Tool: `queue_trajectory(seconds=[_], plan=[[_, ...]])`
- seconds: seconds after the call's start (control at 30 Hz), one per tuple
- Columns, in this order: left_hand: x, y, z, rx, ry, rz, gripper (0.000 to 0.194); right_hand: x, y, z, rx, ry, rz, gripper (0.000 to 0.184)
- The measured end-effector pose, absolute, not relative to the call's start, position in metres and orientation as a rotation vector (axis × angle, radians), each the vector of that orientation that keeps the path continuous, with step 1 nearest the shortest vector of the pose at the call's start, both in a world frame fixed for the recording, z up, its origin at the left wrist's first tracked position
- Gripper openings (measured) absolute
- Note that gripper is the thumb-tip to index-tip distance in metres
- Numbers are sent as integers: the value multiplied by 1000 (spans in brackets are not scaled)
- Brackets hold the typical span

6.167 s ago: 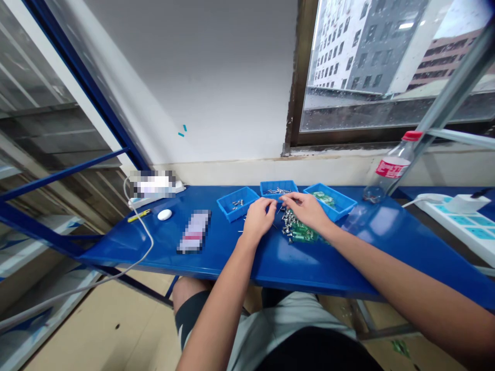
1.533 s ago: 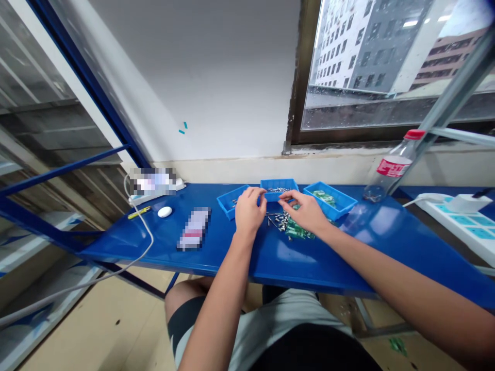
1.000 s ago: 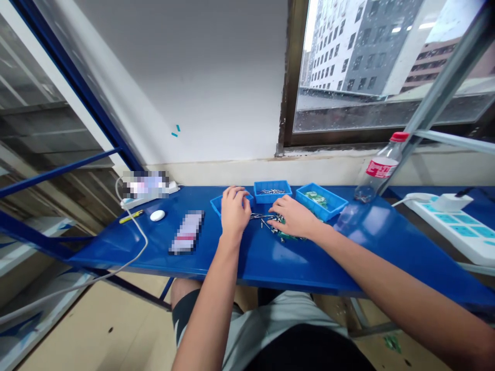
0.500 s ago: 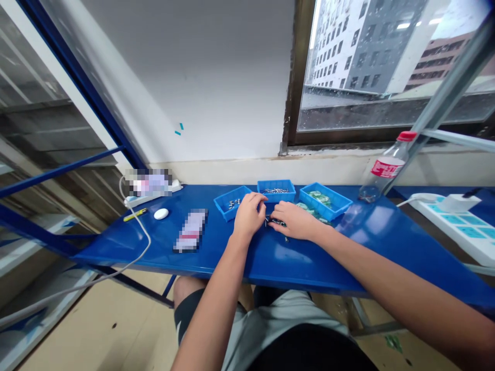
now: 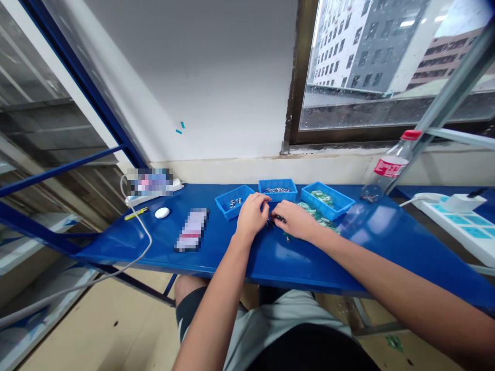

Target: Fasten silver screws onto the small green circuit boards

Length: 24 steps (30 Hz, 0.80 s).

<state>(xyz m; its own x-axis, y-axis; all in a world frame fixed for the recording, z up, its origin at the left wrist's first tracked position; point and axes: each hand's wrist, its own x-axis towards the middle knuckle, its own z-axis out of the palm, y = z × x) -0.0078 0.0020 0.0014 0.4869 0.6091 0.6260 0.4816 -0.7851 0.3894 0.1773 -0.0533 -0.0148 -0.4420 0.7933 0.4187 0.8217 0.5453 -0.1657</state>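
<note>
My left hand (image 5: 252, 214) is over the blue table (image 5: 228, 255) with thumb and fingers bent together, close to a thin metal piece (image 5: 268, 222). Facing it, my right hand (image 5: 294, 218) is curled over small dark and shiny metal parts (image 5: 280, 218); which part it grips is partly hidden. A loose screw-like piece (image 5: 288, 238) lies just below the right hand. Small green-and-white packets (image 5: 327, 222) lie on the table beside and behind that hand.
Behind my hands stand a blue bin of metal fittings (image 5: 233, 205), a bin of screws (image 5: 277, 195) and a bin of green packets (image 5: 328, 203). A bottle (image 5: 388, 167) stands right. Left are a phone-like blurred object (image 5: 192, 230), white oval object (image 5: 162, 212), yellow tool (image 5: 136, 214) and cable (image 5: 144, 232).
My right fingers have curled in more over the metal parts. Both hands stay close together in nearly the same place, and the view has shifted slightly.
</note>
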Motion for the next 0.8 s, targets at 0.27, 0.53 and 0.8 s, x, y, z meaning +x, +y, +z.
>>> queue_trajectory(seconds=[0.27,0.53,0.8], plan=[[-6,3,0,2542,958,1140,23,179,-53,-15,-1280,-2330,-15,10],[-5,2,-1,2525,965,1134,23,176,-58,-8,-1406,-2336,-48,13],[-5,1,1,2506,958,1151,22,176,-55,-8,-1414,-2413,-50,15]])
